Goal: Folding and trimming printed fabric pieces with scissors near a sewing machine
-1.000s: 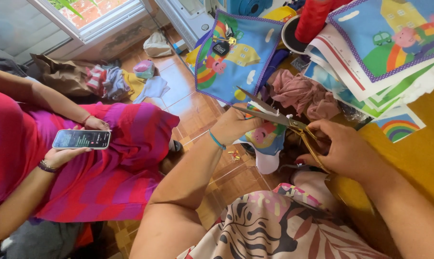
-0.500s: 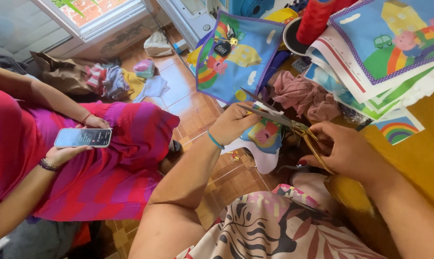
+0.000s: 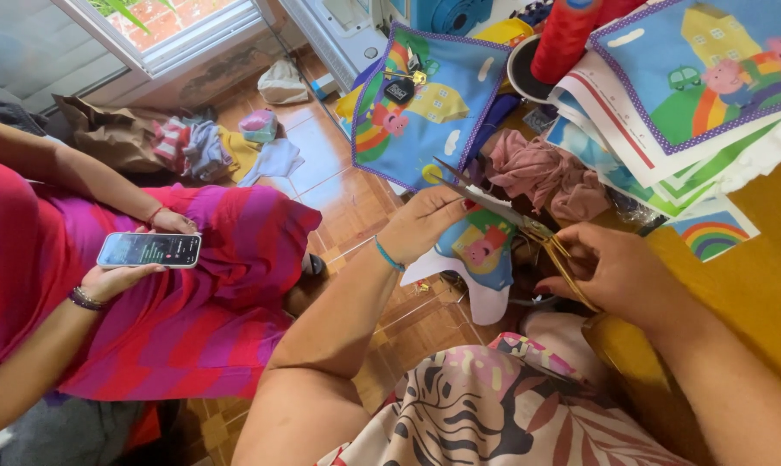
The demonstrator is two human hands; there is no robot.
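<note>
Gold-handled scissors – blades seemingly parted – over small cartoon-print fabric piece.

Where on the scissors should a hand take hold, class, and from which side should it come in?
Grip the scissors by their gold handle loops, coming from the lower right, probably as the right hand does. The blades taper to a point at the upper left, over the printed fabric piece held by the left hand, so that end looks sharp and narrow; the loops suit fingers.
</note>
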